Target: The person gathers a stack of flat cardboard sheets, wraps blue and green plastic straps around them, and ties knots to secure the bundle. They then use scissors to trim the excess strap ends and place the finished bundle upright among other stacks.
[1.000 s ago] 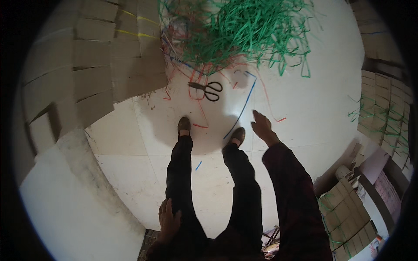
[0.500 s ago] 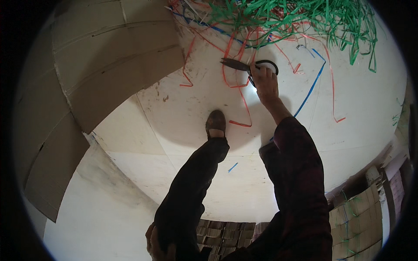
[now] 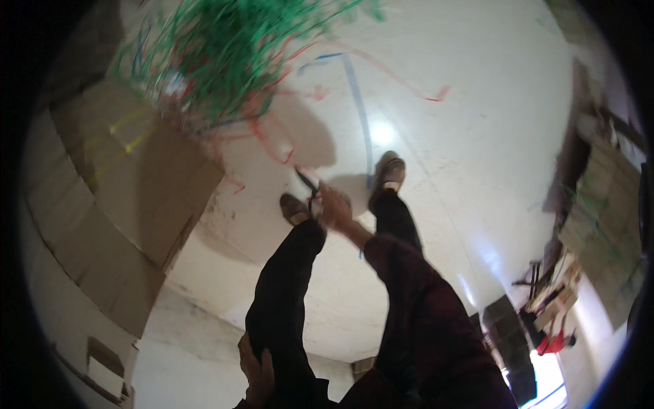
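Dark-handled scissors (image 3: 306, 178) are gripped in my right hand (image 3: 333, 208), above the floor and in front of my shoes. Their blades point up and to the left; motion blurs them a little, and my fingers partly cover the handles. Down at the lower left, my left hand (image 3: 255, 371) rests against my left leg with its thumb and fingers apart and nothing in it. Beyond the scissors, red strapping strips (image 3: 276, 144) lie on the floor near a large tangled heap of green strapping (image 3: 235, 58).
Stacked flattened cardboard (image 3: 146, 184) stands along the left. A long blue strip (image 3: 357, 102) lies on the pale floor (image 3: 470, 136). At the right are more cardboard bundles (image 3: 593, 221) and, farther off, a person in red (image 3: 555, 342).
My right hand has drawn back toward my body with the scissors, off the red strips. The view has turned, so the green heap now lies farther left. My left hand stays at my leg.
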### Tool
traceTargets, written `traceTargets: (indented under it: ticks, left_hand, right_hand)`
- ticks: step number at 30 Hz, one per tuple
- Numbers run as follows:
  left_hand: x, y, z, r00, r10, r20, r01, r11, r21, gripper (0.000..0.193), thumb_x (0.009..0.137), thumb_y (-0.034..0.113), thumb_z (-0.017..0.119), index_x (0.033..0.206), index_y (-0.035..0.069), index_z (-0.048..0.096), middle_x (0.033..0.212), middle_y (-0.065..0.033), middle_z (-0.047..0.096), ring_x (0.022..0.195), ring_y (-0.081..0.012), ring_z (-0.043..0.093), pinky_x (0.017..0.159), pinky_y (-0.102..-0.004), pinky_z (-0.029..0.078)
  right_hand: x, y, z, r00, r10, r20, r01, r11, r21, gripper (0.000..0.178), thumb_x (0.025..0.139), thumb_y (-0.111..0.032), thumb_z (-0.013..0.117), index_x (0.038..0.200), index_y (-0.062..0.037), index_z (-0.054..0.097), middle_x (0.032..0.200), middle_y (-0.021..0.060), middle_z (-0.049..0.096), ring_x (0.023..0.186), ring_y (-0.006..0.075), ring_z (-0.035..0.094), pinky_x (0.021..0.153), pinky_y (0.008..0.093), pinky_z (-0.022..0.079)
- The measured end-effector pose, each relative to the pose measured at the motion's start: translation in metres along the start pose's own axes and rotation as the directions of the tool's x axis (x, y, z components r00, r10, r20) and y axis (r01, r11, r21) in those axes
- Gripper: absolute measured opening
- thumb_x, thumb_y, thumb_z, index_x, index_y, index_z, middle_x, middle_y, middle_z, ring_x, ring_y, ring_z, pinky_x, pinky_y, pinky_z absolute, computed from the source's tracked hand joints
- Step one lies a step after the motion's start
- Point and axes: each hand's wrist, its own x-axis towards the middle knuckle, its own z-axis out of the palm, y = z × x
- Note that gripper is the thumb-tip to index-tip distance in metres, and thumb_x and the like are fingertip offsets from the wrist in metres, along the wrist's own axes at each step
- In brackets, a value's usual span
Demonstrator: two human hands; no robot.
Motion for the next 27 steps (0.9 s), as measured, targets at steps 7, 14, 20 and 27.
traceTargets:
  ticks: [7,14,20,27]
  left_hand:
    - [-0.008,0.01,0.016,0.998,0.043,0.051,-0.058,0.933,0.355,0.054,0.08,0.019,0.052,0.125,-0.007,0.038,0.118,-0.0256,0.047,0.11,-0.0383,0.046,0.094,-0.0416,0.037]
    - [0.012,0.076,0.038,0.97,-0.053,0.238,-0.025,0.95,0.312,0.051,0.079,0.023,0.053,0.12,-0.007,0.045,0.115,-0.0246,0.05,0.107,-0.035,0.049,0.09,-0.0404,0.04]
    - [0.042,0.211,0.073,0.884,0.417,0.212,-0.429,0.903,0.012,0.021,0.082,0.02,0.054,0.071,0.004,0.046,0.063,-0.0012,0.044,0.056,-0.0126,0.041,0.051,-0.0299,0.036]
    - [0.085,0.267,0.099,0.856,0.184,0.483,-0.123,0.98,-0.156,0.03,0.086,0.019,0.045,0.058,0.015,0.035,0.05,0.001,0.028,0.04,-0.0144,0.033,0.037,-0.0315,0.028]
  right_hand:
    - [-0.228,-0.057,-0.116,0.886,0.422,0.192,-0.463,0.803,0.374,0.052,0.073,-0.02,0.064,0.122,-0.0088,0.05,0.094,0.019,0.062,0.086,0.0315,0.061,0.073,0.0398,0.047]
    - [-0.406,-0.058,-0.24,0.771,0.598,-0.221,-0.249,0.603,0.758,0.045,0.079,-0.018,0.064,0.119,-0.0034,0.047,0.091,0.0184,0.062,0.084,0.0267,0.062,0.072,0.0357,0.047]
    - [-0.508,0.001,-0.311,0.607,0.752,-0.257,-0.176,0.443,0.879,0.038,0.079,-0.025,0.065,0.108,-0.005,0.051,0.069,0.0082,0.053,0.064,0.0148,0.049,0.061,0.032,0.044]
    - [-0.569,0.095,-0.431,0.644,0.681,-0.348,0.125,0.355,0.926,0.039,0.084,-0.027,0.06,0.107,0.0014,0.046,0.074,0.0022,0.047,0.07,0.0122,0.048,0.067,0.0274,0.044]
